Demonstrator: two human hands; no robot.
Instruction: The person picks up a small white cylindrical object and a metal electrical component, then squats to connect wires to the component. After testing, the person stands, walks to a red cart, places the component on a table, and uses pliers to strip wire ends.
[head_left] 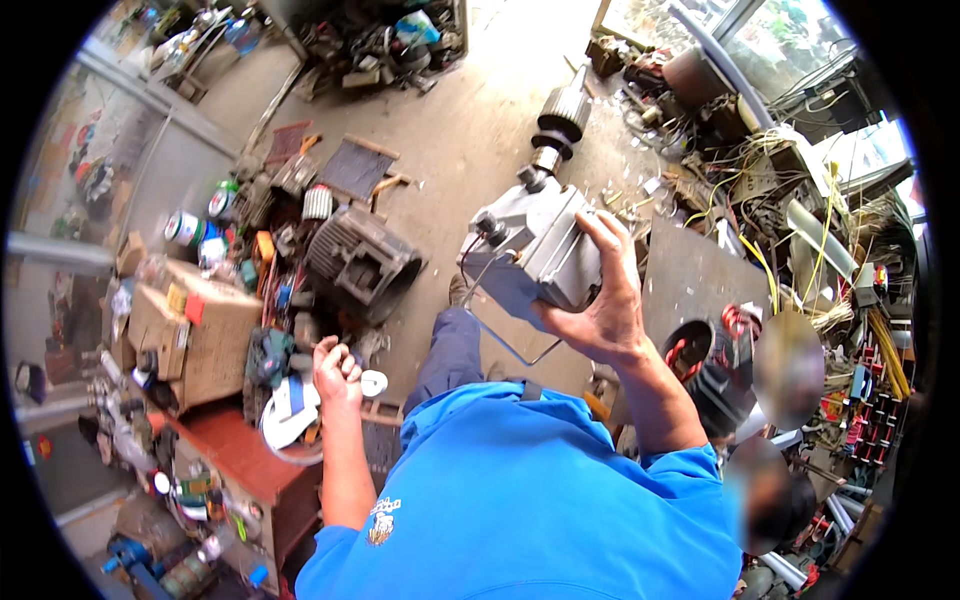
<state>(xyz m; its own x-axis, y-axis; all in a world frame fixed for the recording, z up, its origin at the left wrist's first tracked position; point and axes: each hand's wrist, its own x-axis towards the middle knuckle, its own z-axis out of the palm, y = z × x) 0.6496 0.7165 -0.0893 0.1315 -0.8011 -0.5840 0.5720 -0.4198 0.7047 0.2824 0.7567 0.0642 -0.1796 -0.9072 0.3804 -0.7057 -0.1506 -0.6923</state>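
The grey box (556, 256) sits left of the right grip (616, 312) (fingers touching).

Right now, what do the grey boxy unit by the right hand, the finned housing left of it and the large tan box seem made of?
Grey boxy unit: probably cast or painted metal, from its satin sheen. Finned housing: likely dull cast metal, given its ribs. Tan box: apparently matt cardboard, plain brown panels.

Across from me, the worker's right hand (612, 305) clasps a grey box (558, 250); from it, the half-curled left hand (340, 374) is at eight o'clock, a finned motor housing (358, 252) at nine.
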